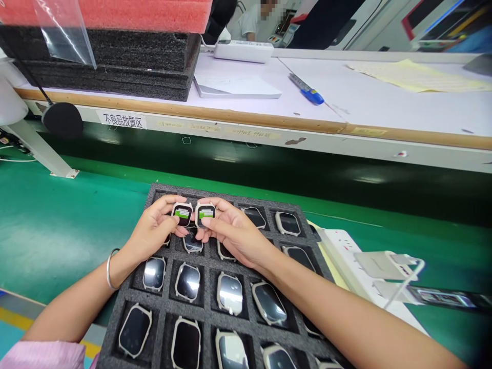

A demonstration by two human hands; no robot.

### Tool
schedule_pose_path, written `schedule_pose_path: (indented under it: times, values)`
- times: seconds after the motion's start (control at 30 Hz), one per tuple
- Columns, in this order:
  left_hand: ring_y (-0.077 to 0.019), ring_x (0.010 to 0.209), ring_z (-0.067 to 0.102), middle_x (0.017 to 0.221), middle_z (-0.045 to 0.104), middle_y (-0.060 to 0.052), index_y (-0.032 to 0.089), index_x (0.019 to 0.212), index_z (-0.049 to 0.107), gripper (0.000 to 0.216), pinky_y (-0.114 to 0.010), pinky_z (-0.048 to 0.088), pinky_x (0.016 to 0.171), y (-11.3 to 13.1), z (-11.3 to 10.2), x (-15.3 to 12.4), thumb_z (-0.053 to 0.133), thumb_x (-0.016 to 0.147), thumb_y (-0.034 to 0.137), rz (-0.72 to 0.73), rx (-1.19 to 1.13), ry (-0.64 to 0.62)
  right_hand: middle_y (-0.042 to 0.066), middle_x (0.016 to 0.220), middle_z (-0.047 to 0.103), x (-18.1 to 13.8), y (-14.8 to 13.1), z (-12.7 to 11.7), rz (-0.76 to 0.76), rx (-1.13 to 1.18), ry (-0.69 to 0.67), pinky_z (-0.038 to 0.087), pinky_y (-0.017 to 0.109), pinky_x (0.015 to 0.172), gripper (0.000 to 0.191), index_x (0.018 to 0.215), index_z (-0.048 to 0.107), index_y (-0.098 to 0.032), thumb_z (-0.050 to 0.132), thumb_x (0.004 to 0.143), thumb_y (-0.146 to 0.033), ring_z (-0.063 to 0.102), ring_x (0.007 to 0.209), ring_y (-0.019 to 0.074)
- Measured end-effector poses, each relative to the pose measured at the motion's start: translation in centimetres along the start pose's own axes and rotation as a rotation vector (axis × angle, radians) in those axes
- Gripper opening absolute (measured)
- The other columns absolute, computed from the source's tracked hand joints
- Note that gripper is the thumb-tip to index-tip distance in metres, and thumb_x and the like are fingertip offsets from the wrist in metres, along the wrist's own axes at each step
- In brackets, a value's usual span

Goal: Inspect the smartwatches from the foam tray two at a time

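Hands (154, 230) (234, 236) over foam tray (209, 292), green surface (57, 215), white workbench (326, 87) beyond.

The left hand (154, 230) pinches a watch (182, 214) and the right hand (234, 233) pinches a second watch (205, 214), screens lit, just above a foam tray (166, 302) of more watches (188, 282), beside a power strip (338, 251).

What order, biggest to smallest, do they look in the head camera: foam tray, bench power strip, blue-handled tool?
Black foam tray, white power strip, blue-handled tool. The tray sits nearest the camera, which helps it look biggest.
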State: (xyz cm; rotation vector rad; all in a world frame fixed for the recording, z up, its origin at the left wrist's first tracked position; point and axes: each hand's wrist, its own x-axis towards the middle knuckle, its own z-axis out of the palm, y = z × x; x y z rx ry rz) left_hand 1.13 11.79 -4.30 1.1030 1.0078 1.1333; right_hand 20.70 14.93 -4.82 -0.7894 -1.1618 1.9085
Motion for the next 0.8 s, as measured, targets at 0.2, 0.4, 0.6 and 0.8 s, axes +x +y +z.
schedule_pose_path:
  times: [0.2, 0.4, 0.6, 0.8]
  values:
    - [-0.0113, 0.064, 0.072, 0.093, 0.072, -0.001, 0.018, 0.114, 0.058, 0.034, -0.021, 0.06, 0.064, 0.05, 0.09, 0.05, 0.066, 0.082, 0.024, -0.005, -0.005, 0.0, -0.001, 0.084, 0.066, -0.03, -0.02, 0.15, -0.01, -0.041, 0.033, 0.047, 0.023, 0.054, 0.045, 0.11, 0.057, -0.02, 0.084, 0.077, -0.033, 0.063, 0.059, 0.0123]
    - [-0.0121, 0.064, 0.072, 0.096, 0.072, -0.002, 0.018, 0.114, 0.058, 0.038, -0.023, 0.06, 0.065, 0.09, 0.03, -0.07, 0.064, 0.077, 0.023, -0.034, -0.028, 0.01, -0.001, 0.085, 0.065, -0.24, -0.26, 0.23, 0.003, -0.041, 0.025, 0.05, 0.026, 0.06, 0.044, 0.112, 0.057, -0.021, 0.079, 0.074, -0.023, 0.064, 0.064, 0.0145]
    - [-0.0112, 0.064, 0.071, 0.1, 0.073, -0.003, 0.018, 0.115, 0.058, 0.042, -0.022, 0.059, 0.064, -0.06, 0.13, 0.13, 0.059, 0.073, 0.015, -0.035, -0.049, 0.018, 0.002, 0.087, 0.068, -0.2, -0.44, 0.17, 0.028, -0.067, 0.056, 0.051, 0.027, 0.062, 0.048, 0.111, 0.06, -0.022, 0.082, 0.069, -0.027, 0.064, 0.065, 0.0156]
    - [-0.0082, 0.059, 0.067, 0.086, 0.067, -0.001, 0.017, 0.125, 0.06, 0.05, -0.02, 0.057, 0.062, -0.78, 0.6, -0.15, 0.058, 0.076, 0.007, -0.12, -0.134, 0.002, 0.009, 0.087, 0.071, -0.5, 0.52, -0.61, 0.071, -0.299, 0.223, 0.06, 0.036, 0.064, 0.053, 0.106, 0.068, -0.025, 0.089, 0.063, -0.047, 0.068, 0.067, 0.0248]
